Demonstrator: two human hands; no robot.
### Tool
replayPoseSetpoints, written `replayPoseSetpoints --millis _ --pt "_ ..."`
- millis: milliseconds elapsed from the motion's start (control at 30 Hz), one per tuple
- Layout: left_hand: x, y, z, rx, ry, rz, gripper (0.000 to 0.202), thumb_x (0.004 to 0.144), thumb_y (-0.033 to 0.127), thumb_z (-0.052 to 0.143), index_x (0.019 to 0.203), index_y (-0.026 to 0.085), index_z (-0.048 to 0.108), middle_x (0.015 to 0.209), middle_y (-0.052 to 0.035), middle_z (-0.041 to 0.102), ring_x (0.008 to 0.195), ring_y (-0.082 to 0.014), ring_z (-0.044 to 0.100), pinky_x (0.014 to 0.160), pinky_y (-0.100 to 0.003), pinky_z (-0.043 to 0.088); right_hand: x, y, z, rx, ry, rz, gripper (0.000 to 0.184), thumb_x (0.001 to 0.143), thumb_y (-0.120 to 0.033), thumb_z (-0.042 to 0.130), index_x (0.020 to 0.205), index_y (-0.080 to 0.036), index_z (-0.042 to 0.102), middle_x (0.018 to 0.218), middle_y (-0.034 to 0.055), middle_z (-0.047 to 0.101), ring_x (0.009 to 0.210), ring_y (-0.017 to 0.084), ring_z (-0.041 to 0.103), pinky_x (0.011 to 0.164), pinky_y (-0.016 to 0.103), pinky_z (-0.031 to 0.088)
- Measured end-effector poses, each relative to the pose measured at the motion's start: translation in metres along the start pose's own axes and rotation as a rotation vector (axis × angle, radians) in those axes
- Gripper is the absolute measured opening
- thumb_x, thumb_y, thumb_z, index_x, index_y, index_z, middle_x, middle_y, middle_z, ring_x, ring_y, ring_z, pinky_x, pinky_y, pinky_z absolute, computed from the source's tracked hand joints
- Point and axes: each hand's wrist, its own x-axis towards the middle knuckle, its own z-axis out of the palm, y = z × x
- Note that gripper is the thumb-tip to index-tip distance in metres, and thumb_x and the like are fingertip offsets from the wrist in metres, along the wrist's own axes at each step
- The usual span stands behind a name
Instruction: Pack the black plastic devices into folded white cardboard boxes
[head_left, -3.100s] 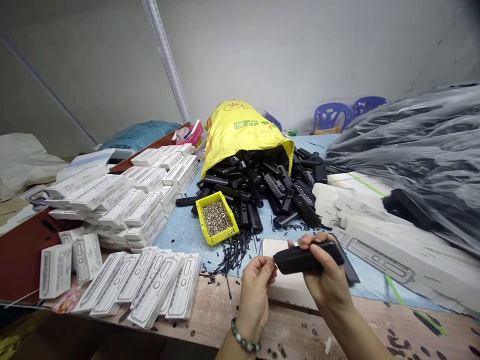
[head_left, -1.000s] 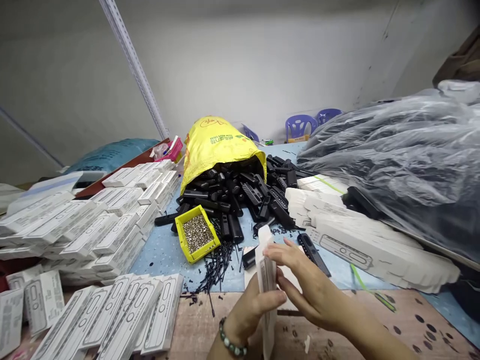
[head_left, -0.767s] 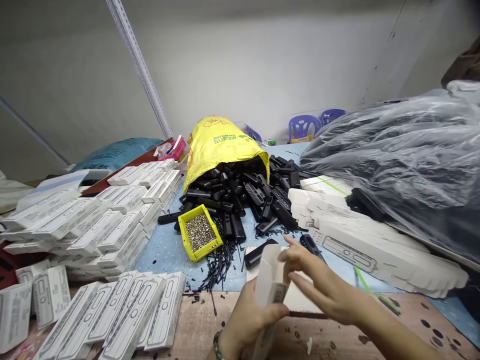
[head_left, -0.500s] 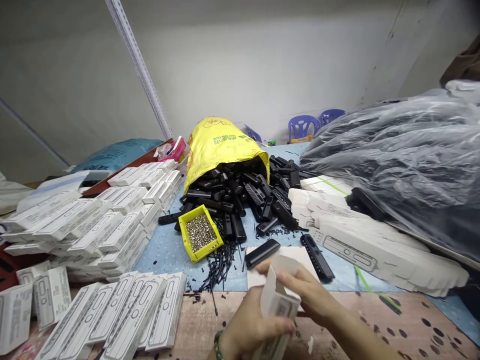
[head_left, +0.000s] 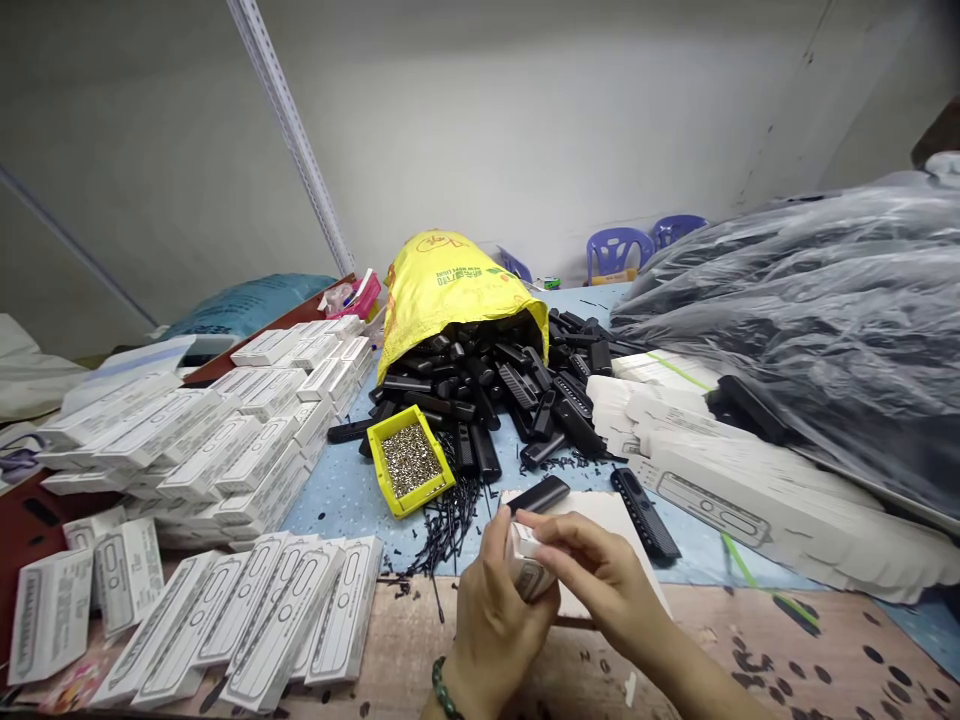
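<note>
My left hand (head_left: 491,615) grips a small white printed carton (head_left: 527,570) from below, near the table's front edge. My right hand (head_left: 592,575) pinches the carton's upper end, fingers curled over its flap. Just beyond the hands a black plastic case (head_left: 538,494) lies on a white flat sheet (head_left: 611,520), and a black comb-like part (head_left: 645,513) lies to its right. A yellow tray (head_left: 410,459) of small metal screws sits further left with thin black pins (head_left: 450,520) scattered beside it.
A yellow sack (head_left: 450,285) spills black plastic parts (head_left: 495,385) at mid-table. Stacks of white cartons (head_left: 217,430) fill the left; filled ones (head_left: 285,615) lie at front left. Flat carton blanks (head_left: 750,470) and a grey plastic bag (head_left: 810,300) sit right.
The black case that my right hand held now lies on the table. Both hands took up a white carton, opened it out, and now press on its end.
</note>
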Motion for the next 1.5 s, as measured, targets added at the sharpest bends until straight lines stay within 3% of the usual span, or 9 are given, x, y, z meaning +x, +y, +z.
replayPoseSetpoints --millis 233,400,500,633,833,1000,1100,1267,1500 --pt "0.0 -0.001 -0.022 -0.13 -0.184 -0.338 0.096 0.083 0.04 0.06 0.152 0.019 -0.003 0.13 -0.019 0.056 0.106 -0.0268 0.064 0.087 -0.041 0.054 0.0 0.007 0.017 -0.103 -0.048 -0.147 0.028 0.086 -0.03 0.065 0.113 -0.026 0.071 0.133 0.0085 0.058 0.125 0.026 0.054 0.107 0.045 0.043" --pt "-0.004 -0.012 -0.049 -0.495 -0.305 -0.623 0.065 0.092 0.043 0.042 0.15 0.028 0.018 0.144 -0.0138 0.045 0.125 -0.0266 0.054 0.094 -0.041 0.054 0.019 0.026 0.016 0.222 0.146 0.117 0.032 0.081 -0.039 0.071 0.109 -0.023 0.073 0.119 0.0096 0.067 0.109 0.028 0.064 0.093 0.045 0.054" --pt "-0.018 -0.029 -0.048 -0.366 -0.138 -0.35 0.064 0.086 0.045 0.055 0.142 0.027 0.031 0.154 -0.0132 0.028 0.139 -0.0305 0.038 0.105 -0.048 0.046 0.033 0.037 0.024 0.432 0.287 0.246 0.035 0.082 -0.047 0.067 0.106 -0.02 0.069 0.107 0.0098 0.069 0.093 0.026 0.068 0.075 0.041 0.06" --pt "-0.028 -0.043 -0.047 -0.12 0.118 0.047 0.053 0.074 0.036 0.067 0.12 0.025 0.045 0.136 -0.0131 0.05 0.13 -0.0319 0.048 0.109 -0.053 0.041 0.042 0.051 0.034 -0.058 -0.181 0.137 0.03 0.094 -0.038 0.05 0.116 -0.023 0.064 0.12 0.0098 0.063 0.112 0.028 0.059 0.084 0.045 0.056" --pt "-0.016 -0.051 -0.079 0.015 -0.29 -0.678 0.057 0.077 0.036 0.058 0.13 0.022 0.042 0.123 -0.0101 0.06 0.109 -0.0264 0.061 0.091 -0.043 0.052 0.071 0.063 -0.014 -0.787 -0.181 -0.103 0.034 0.073 -0.007 0.057 0.105 -0.016 0.063 0.108 0.0151 0.066 0.111 0.034 0.057 0.099 0.056 0.041" --pt "-0.01 -0.054 -0.067 0.188 -0.377 -0.621 0.056 0.073 0.026 0.055 0.129 0.02 0.048 0.124 -0.0103 0.06 0.112 -0.0279 0.058 0.094 -0.043 0.048 0.085 0.04 0.002 -0.189 0.116 -0.097 0.056 0.085 -0.019 0.048 0.135 -0.024 0.023 0.122 0.0122 0.058 0.104 0.022 0.063 0.088 0.04 0.053" --pt "0.0 -0.05 -0.061 0.129 -0.299 -0.581 0.054 0.076 0.027 0.055 0.129 0.022 0.047 0.123 -0.0084 0.06 0.112 -0.0251 0.058 0.095 -0.041 0.047 0.081 0.033 0.036 0.057 0.039 -0.102 0.054 0.085 -0.025 0.057 0.13 -0.027 0.027 0.116 0.0087 0.058 0.099 0.021 0.064 0.087 0.038 0.054" --pt "0.004 -0.057 -0.075 0.04 -0.131 -0.746 0.06 0.078 0.045 0.06 0.13 0.019 0.045 0.122 -0.0119 0.061 0.111 -0.0279 0.059 0.093 -0.042 0.048 0.075 0.057 0.054 -0.663 -0.222 -0.28 0.029 0.098 -0.026 0.042 0.126 -0.022 0.049 0.135 0.0105 0.048 0.124 0.02 0.048 0.104 0.036 0.042" --pt "-0.013 -0.07 -0.085 -0.077 -0.048 -0.856 0.079 0.072 0.052 0.066 0.137 0.014 0.041 0.132 -0.0173 0.055 0.123 -0.0309 0.053 0.106 -0.047 0.041 0.082 0.111 0.063 -1.069 -0.467 -0.321 0.012 0.09 -0.012 0.052 0.084 -0.015 0.063 0.092 0.0101 0.062 0.091 0.024 0.054 0.084 0.039 0.043"
